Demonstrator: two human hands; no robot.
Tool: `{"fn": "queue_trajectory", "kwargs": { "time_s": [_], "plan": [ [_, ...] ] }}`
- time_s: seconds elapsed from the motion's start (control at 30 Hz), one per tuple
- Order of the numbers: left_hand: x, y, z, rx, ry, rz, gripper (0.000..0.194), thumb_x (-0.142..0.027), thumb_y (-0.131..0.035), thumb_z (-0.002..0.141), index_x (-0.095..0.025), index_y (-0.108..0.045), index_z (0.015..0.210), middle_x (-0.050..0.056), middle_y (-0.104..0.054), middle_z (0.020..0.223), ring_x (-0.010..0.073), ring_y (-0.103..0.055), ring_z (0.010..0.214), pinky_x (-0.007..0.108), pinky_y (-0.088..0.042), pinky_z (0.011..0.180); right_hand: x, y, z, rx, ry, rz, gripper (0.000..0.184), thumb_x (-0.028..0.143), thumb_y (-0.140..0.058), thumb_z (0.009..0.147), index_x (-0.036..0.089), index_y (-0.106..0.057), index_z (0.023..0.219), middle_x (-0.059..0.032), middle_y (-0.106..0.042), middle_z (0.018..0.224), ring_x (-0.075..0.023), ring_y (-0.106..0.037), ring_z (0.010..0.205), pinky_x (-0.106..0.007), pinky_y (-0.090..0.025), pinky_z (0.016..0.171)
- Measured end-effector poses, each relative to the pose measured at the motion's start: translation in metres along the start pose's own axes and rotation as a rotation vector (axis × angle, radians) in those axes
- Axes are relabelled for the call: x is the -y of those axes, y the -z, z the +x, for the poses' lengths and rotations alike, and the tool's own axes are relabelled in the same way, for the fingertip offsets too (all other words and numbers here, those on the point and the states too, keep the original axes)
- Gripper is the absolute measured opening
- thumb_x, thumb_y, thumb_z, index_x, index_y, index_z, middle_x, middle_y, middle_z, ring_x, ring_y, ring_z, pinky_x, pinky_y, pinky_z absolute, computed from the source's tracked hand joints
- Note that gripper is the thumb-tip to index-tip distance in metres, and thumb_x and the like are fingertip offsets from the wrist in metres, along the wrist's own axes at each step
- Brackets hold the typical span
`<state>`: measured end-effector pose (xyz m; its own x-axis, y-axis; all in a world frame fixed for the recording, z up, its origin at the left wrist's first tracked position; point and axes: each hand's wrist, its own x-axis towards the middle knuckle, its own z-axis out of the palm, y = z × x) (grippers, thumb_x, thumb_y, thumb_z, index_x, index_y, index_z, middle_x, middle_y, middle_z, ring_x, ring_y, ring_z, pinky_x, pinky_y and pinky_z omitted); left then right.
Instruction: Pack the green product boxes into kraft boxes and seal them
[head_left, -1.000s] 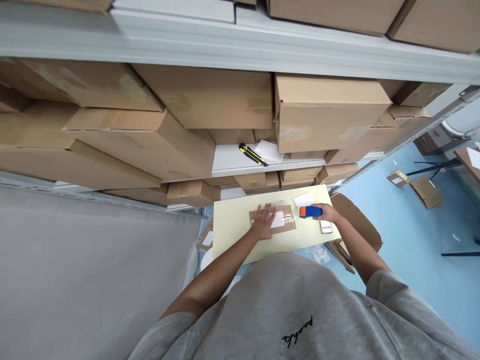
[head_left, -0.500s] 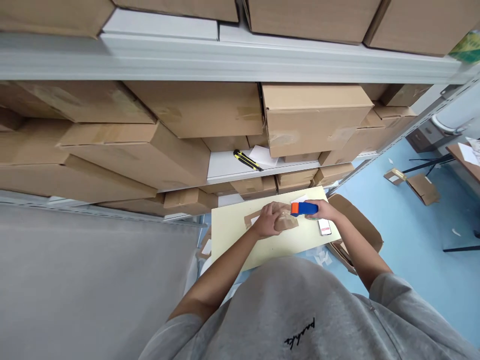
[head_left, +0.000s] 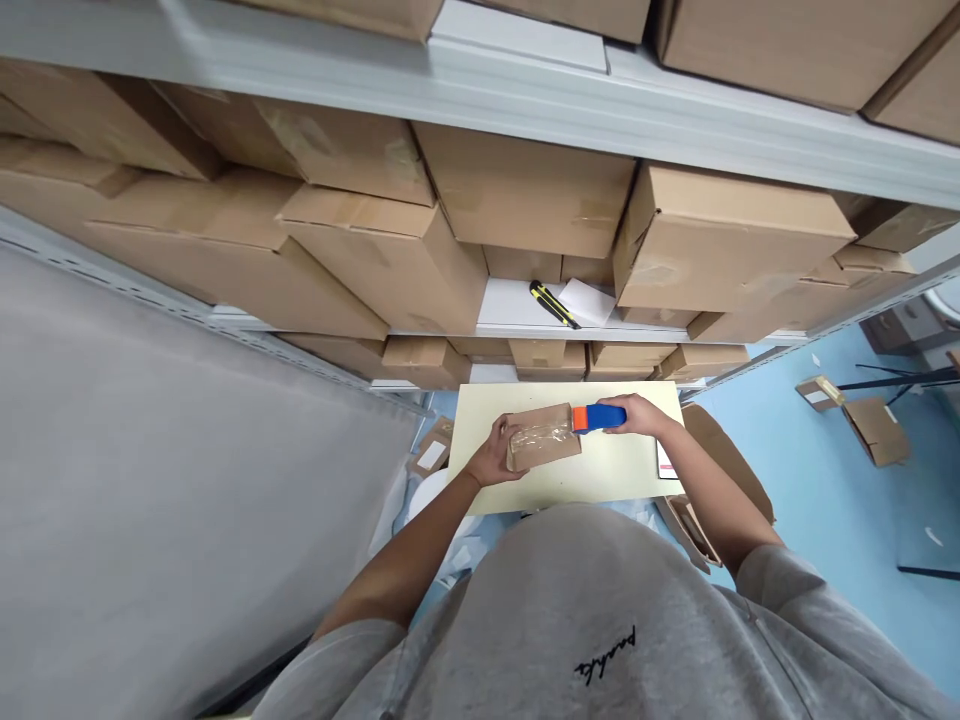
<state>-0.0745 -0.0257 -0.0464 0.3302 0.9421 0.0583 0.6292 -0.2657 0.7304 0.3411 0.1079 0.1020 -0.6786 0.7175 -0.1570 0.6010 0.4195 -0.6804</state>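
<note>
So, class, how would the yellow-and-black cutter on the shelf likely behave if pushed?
The cutter looks stiff, given its straight, slim body. Lying flat on the smooth-looking shelf, it would probably slide rather than roll.

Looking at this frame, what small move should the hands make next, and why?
I would probably have the right hand ease the tape dispenser down over the carton's right end. Its orange head sits at that edge, clear tape lies along the top of the small carton, and the left hand grips the opposite end, which should steady it.
</note>
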Motion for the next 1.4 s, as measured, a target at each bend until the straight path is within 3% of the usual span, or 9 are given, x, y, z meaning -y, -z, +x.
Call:
{"fn": "queue_trajectory", "kwargs": {
  "time_s": [0.17, 0.37, 0.57, 0.73, 0.83, 0.97, 1.13, 1.23, 1.4],
  "plan": [
    [0.011, 0.003, -0.014, -0.032, -0.021, 0.038, 0.108, -0.048, -0.091, 0.069, -0.026, -0.043, 0.163, 0.019, -0.038, 0.167, 0.0453, -0.041, 0.159, 0.065, -0.043, 0.128, -0.02, -0.009, -0.008, -0.024, -0.086, 0.069, 0.062, 0.041, -0.093, 0.079, 0.032, -0.078, 0.139, -0.003, -0.084, 0.127, -0.0303, -0.081, 0.107, -0.04, -0.063, 0.097],
    [-0.027, 0.019, 0.0, -0.015, -0.067, 0.343, 0.106, -0.062, -0.089, 0.071, -0.019, -0.049, 0.159, 0.026, -0.017, 0.184, 0.0562, -0.005, 0.17, 0.08, -0.002, 0.133, -0.029, -0.015, -0.007, -0.088, -0.062, -0.016, 0.065, 0.033, -0.096, 0.075, 0.033, -0.079, 0.137, -0.0053, -0.082, 0.133, -0.0329, -0.079, 0.116, -0.044, -0.061, 0.105],
    [-0.079, -0.027, 0.065, 0.167, -0.075, 0.447, 0.151, -0.067, -0.095, 0.056, -0.016, -0.022, 0.178, 0.025, -0.007, 0.187, 0.0576, 0.004, 0.17, 0.076, 0.007, 0.133, -0.028, -0.023, -0.006, -0.094, -0.076, -0.01, 0.063, 0.031, -0.096, 0.075, 0.037, -0.08, 0.136, -0.0026, -0.082, 0.133, -0.0324, -0.08, 0.112, -0.043, -0.062, 0.1],
    [-0.093, -0.048, 0.1, 0.229, 0.003, 0.387, 0.155, -0.058, -0.092, 0.057, -0.022, -0.008, 0.182, 0.023, -0.029, 0.18, 0.0609, -0.024, 0.161, 0.073, -0.007, 0.132, -0.026, -0.019, -0.014, -0.122, -0.09, 0.009, 0.063, 0.036, -0.097, 0.075, 0.035, -0.08, 0.136, -0.0036, -0.083, 0.129, -0.0329, -0.08, 0.109, -0.044, -0.063, 0.099],
    [-0.097, -0.026, 0.097, 0.206, -0.046, 0.325, 0.146, -0.056, -0.092, 0.063, -0.025, -0.013, 0.182, 0.021, -0.042, 0.17, 0.0543, -0.04, 0.153, 0.067, -0.024, 0.13, -0.018, -0.008, -0.023, -0.142, -0.068, 0.064, 0.063, 0.038, -0.096, 0.078, 0.033, -0.079, 0.138, -0.0049, -0.083, 0.129, -0.0325, -0.08, 0.111, -0.043, -0.062, 0.1],
    [-0.101, 0.003, 0.084, 0.125, -0.118, 0.206, 0.14, -0.062, -0.089, 0.071, -0.027, -0.012, 0.182, 0.02, -0.04, 0.169, 0.0469, -0.038, 0.156, 0.06, -0.034, 0.13, 0.003, 0.004, -0.027, -0.171, -0.023, 0.097, 0.067, 0.041, -0.094, 0.08, 0.033, -0.076, 0.145, -0.0054, -0.082, 0.133, -0.0321, -0.079, 0.113, -0.041, -0.06, 0.103],
    [-0.08, 0.003, 0.064, 0.132, -0.083, 0.1, 0.127, -0.056, -0.089, 0.071, -0.023, -0.027, 0.177, 0.023, -0.038, 0.169, 0.048, -0.034, 0.161, 0.062, -0.045, 0.125, 0.019, 0.0, -0.012, -0.07, 0.012, -0.009, 0.075, 0.031, -0.097, 0.075, 0.036, -0.075, 0.146, -0.004, -0.082, 0.131, -0.0324, -0.079, 0.113, -0.039, -0.06, 0.102],
    [-0.05, 0.003, 0.043, 0.125, -0.066, 0.057, 0.124, -0.053, -0.091, 0.068, -0.021, -0.033, 0.173, 0.023, -0.038, 0.168, 0.0501, -0.035, 0.16, 0.068, -0.042, 0.127, 0.014, -0.009, -0.002, -0.043, 0.015, -0.01, 0.072, 0.031, -0.097, 0.075, 0.037, -0.077, 0.144, -0.0034, -0.082, 0.132, -0.0324, -0.08, 0.113, -0.039, -0.06, 0.101],
    [0.008, 0.008, -0.007, 0.089, -0.022, 0.029, 0.126, -0.051, -0.094, 0.067, -0.019, -0.031, 0.171, 0.022, -0.039, 0.164, 0.0455, -0.042, 0.156, 0.062, -0.044, 0.129, -0.013, -0.024, -0.001, 0.012, -0.027, 0.021, 0.068, 0.035, -0.096, 0.077, 0.034, -0.077, 0.142, -0.0037, -0.083, 0.13, -0.0318, -0.08, 0.111, -0.039, -0.061, 0.099]
  ]
}}
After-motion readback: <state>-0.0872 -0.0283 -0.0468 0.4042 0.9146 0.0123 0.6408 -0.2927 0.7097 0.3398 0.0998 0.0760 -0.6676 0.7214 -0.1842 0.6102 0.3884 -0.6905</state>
